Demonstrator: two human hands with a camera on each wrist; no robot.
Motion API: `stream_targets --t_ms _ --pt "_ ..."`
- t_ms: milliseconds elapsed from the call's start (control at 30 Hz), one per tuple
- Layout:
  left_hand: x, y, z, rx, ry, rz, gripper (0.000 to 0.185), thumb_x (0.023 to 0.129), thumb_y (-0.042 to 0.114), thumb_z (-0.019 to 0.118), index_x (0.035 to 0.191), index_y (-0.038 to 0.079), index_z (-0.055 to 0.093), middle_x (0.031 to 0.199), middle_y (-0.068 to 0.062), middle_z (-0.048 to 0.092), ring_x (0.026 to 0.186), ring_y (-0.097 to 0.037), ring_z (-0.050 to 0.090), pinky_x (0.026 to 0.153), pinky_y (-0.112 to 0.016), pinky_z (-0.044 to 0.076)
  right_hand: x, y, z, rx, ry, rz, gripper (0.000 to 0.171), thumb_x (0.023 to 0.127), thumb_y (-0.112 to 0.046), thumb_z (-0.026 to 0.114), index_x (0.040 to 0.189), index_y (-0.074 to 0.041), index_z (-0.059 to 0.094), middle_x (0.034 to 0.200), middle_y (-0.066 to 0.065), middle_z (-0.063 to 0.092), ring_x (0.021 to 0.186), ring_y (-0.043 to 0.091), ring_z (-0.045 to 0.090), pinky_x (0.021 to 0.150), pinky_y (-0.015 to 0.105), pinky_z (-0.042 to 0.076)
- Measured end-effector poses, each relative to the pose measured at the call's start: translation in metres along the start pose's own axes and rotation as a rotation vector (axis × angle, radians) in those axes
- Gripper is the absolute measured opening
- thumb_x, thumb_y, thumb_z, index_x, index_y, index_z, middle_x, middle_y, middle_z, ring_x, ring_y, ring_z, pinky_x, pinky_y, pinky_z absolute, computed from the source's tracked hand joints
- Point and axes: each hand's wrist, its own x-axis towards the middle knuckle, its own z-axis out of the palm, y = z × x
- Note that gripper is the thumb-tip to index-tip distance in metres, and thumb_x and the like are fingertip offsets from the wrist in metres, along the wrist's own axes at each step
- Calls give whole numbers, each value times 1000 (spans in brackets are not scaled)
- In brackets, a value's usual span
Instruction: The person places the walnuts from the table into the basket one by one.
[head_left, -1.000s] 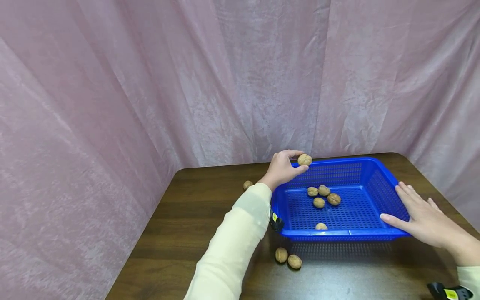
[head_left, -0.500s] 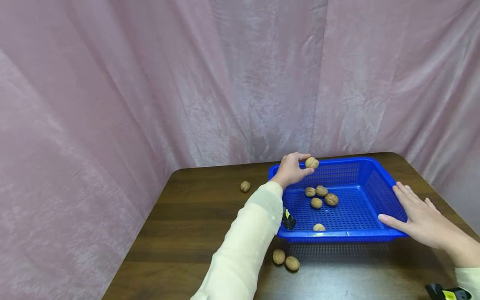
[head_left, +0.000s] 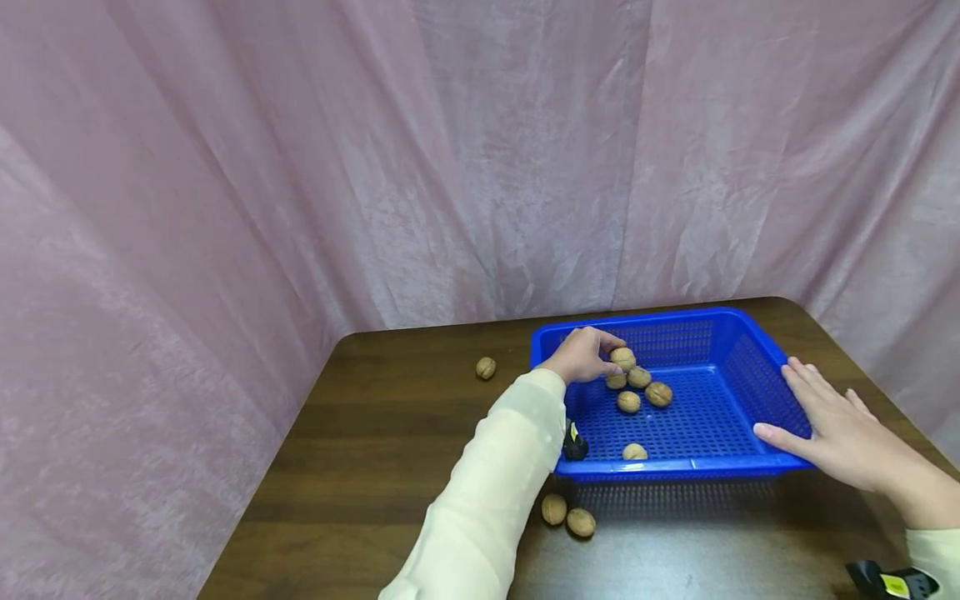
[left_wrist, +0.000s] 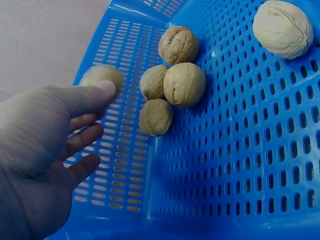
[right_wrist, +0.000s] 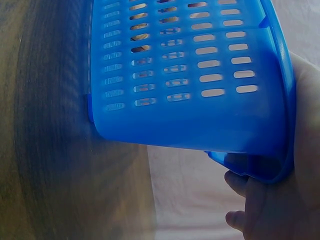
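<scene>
Inside the blue plastic basket (head_left: 697,465), low over its left part, my left hand (head_left: 579,357) pinches a walnut (head_left: 622,359) between thumb and fingers. That same walnut (left_wrist: 101,77) is blurred at the thumb tip in the left wrist view. Close below it lie several other walnuts (head_left: 658,394) in a cluster on the basket floor, and a single walnut (head_left: 634,452) is near the front wall. My right hand (head_left: 843,429) rests on the basket's right rim with fingers straight. In the right wrist view it lies along the rim, outside the perforated basket wall (right_wrist: 185,125).
On the brown wooden table (head_left: 360,450), two walnuts (head_left: 581,522) lie in front of the basket. One more walnut (head_left: 486,368) is to its left, farther back. A pink curtain (head_left: 480,167) hangs behind the table.
My left hand has moved right and then down into the basket, carrying the walnut to just above the cluster. The right hand has stayed on the rim.
</scene>
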Motion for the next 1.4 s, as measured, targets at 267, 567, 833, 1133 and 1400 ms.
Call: stream_targets --t_ms 267,567,833,1133,1400 --pt "1 2 -4 25 4 22 36 83 24 78 117 16 71 102 9 70 93 0 61 82 -14 45 0 -1 -1 -2 4 -2 95 94 -44 58 150 7 2 156 26 -6 142 33 -18 100 61 -25" --pt "-14 17 -40 -22 43 66 39 86 29 74 123 16 67 111 5 68 99 -3 61 83 -14 46 1 -2 1 -10 8 -1 96 93 -46 59 150 8 4 156 26 -5 143 33 -17 101 60 -25" --pt "-73 28 -91 -54 160 166 39 87 29 73 122 14 67 111 5 68 102 -4 60 88 -19 47 5 0 -1 -13 10 2 97 93 -47 59 150 9 3 156 27 -6 142 36 -16 99 64 -23" --pt "-156 -23 -89 -189 283 232 26 83 17 77 106 5 72 98 -7 71 91 -14 65 83 -33 53 9 -1 -4 -12 13 6 99 92 -47 60 149 11 4 155 28 -7 142 36 -16 99 65 -22" --pt "-204 -60 -57 -248 188 121 21 84 18 76 102 10 73 100 -5 71 93 -15 64 83 -41 53 9 1 -5 -8 -2 2 98 93 -47 59 149 11 2 155 28 -9 141 36 -19 98 63 -24"
